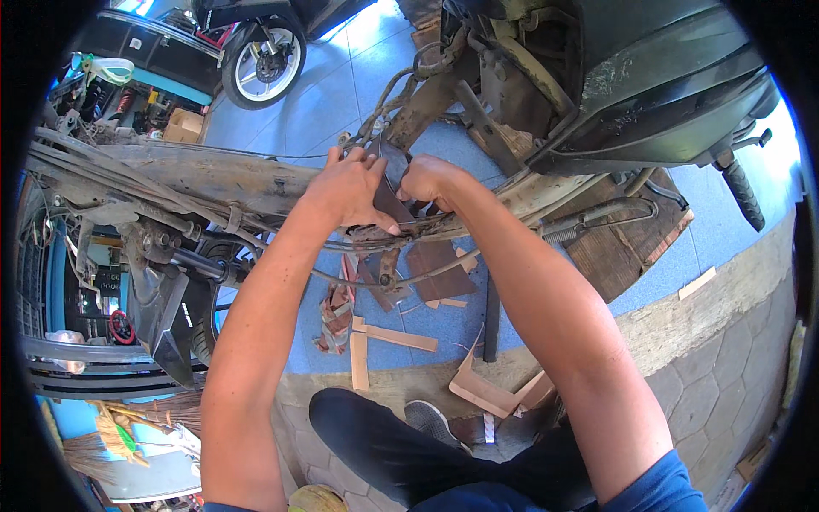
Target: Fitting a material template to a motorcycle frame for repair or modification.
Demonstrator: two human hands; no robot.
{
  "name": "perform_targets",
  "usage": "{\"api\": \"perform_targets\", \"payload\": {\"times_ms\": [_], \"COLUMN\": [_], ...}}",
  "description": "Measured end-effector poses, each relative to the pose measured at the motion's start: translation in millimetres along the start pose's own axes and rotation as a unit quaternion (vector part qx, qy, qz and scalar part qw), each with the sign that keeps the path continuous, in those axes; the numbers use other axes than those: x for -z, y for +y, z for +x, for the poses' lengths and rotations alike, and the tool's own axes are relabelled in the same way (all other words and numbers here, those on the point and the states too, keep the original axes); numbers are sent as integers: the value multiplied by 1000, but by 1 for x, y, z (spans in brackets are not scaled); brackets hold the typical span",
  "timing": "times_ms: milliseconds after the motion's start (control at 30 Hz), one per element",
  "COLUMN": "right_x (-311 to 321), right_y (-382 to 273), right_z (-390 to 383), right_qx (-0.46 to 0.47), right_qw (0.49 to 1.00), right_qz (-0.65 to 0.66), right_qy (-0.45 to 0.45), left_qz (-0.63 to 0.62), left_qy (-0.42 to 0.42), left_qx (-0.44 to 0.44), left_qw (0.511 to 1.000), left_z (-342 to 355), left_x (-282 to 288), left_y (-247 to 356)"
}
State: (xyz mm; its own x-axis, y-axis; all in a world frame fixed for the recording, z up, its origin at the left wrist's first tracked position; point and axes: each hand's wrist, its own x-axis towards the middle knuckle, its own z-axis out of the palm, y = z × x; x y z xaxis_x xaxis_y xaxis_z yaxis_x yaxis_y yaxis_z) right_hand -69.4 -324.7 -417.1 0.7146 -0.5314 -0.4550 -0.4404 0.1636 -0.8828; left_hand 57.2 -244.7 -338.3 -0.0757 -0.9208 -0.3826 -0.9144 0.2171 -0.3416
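Observation:
Both my hands are at the low middle of a stripped scooter's frame (pixel 247 177). My left hand (pixel 348 192) lies over the frame with its thumb apart from the fingers, gripping the left edge of a dark, flat piece (pixel 392 200). Against that piece's right side, my right hand (pixel 431 182) has its fingers curled in, and whatever they hold is hidden. Grimy wires and cables (pixel 375 246) run along the frame just below my hands. Above them, more cables and hoses (pixel 401 85) rise toward the scooter's rear.
The scooter's dark body panel (pixel 665 94) fills the upper right, near a wooden block (pixel 627 243). Cardboard strips (pixel 397 338), a crumpled rag (pixel 335 317) and a dark bar (pixel 491 320) lie on blue tiles. Another motorbike's wheel (pixel 266 64) stands behind; brooms (pixel 111 431) are at lower left.

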Motion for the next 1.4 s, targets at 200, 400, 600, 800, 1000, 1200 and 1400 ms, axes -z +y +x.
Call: {"api": "perform_targets", "payload": {"times_ms": [200, 400, 600, 800, 1000, 1200, 1400], "right_x": [0, -1, -14, -7, -10, -13, -14], "right_y": [-1, -3, 3, -8, -3, -6, 0], "right_z": [4, -3, 11, -6, 3, 4, 12], "right_qx": [-8, 7, 22, 2, -14, -12, -34], "right_qw": [999, 999, 999, 998, 999, 999, 998], "right_qz": [27, 35, -9, 58, 36, 47, 48], "right_qy": [-32, -24, 47, 0, -4, -6, -1], "left_qz": [29, 24, -6, 50, -14, -7, -13], "left_qy": [-43, 17, -48, -72, -38, -21, -39], "left_qx": [7, -5, 7, -73, -116, -140, -137], "left_qw": [999, 1000, 999, 993, 992, 990, 990], "left_z": [4, 1, 17, 48, 63, 67, 72], "left_x": [7, -8, 5, 13, 4, -8, -5], "left_y": [0, -3, -18, -48, -55, -63, -60]}}
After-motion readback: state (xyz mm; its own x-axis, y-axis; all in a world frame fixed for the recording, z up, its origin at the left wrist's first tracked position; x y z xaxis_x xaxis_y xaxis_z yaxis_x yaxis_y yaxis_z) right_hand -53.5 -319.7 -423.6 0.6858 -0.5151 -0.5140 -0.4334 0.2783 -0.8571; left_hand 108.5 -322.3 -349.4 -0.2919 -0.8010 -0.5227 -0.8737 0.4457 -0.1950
